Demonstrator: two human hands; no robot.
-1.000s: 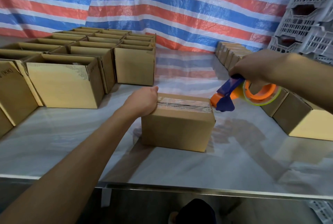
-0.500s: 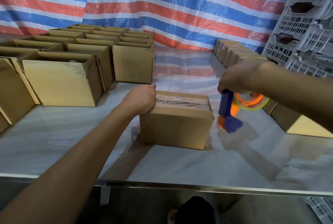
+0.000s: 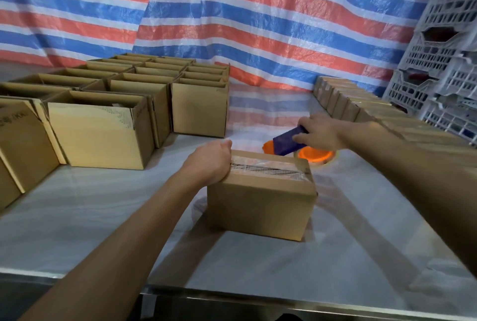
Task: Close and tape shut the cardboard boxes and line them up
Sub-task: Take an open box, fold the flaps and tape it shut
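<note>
- While the left hand curls over the top left edge of the cardboard box, its knuckles are bent and the thumb lies along the far side. It grips that edge; the fingertips are hidden.
- The right hand grasps the tape dispenser just behind the box, with its fingers wrapped over the dark blue handle.
- The dispenser has an orange nose pointing left and an orange-cored tape roll down at the table's surface, though whether it touches is unclear.
- The box is plain brown and rectangular, and stands closed near the middle of the table. A glossy, slightly wrinkled strip of clear tape runs along its top seam and over the right end.
- The table is pale, smooth and sheeny — it mirrors the stripes behind it.
- Open boxes with their flaps up stand packed in a block at the left.
- Closed boxes run in a row along the right side.
- Behind hangs a crinkled woven tarp, striped red, white and blue — grey lattice crates are stacked at the right.
</note>
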